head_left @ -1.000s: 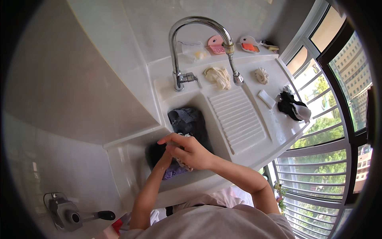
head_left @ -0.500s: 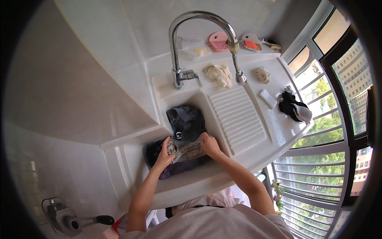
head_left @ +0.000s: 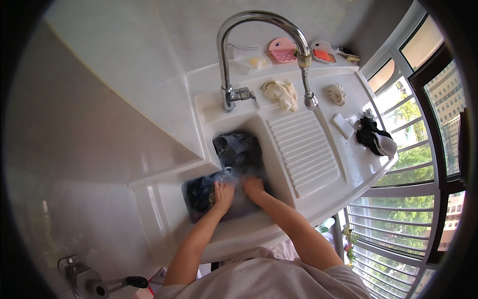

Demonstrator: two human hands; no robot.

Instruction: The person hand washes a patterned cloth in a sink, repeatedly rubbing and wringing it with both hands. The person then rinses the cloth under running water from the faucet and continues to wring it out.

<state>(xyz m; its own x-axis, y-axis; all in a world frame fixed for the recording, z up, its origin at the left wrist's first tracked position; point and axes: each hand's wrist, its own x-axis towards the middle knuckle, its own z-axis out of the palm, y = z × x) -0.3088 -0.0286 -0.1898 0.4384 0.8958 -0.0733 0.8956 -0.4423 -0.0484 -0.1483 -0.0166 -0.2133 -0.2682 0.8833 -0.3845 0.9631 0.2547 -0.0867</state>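
Note:
Both my hands are down in the cloudy water of the white sink (head_left: 199,105). My left hand (head_left: 224,194) is closed on a brown patterned cloth (head_left: 212,199), of which only a small piece shows at its thumb side. Close beside it, my right hand (head_left: 254,187) dips in to the fingers; the murky water hides them and whatever they touch. A dark garment (head_left: 239,149) with a pale mark lies wet in the basin's far part. More dark cloth (head_left: 196,192) soaks to the left of my left hand.
A chrome faucet (head_left: 227,74) arches over the ribbed washboard (head_left: 306,154). Around it lie a cream cloth (head_left: 283,94), a small pale cloth (head_left: 337,94), a white bar (head_left: 343,125) and a black-and-white bra (head_left: 376,137). Soap dishes (head_left: 283,49) line the back ledge.
Both hands have come closer together and gone down into the water with the patterned cloth, which is now mostly hidden. The water looks cloudier, and the view has shifted slightly.

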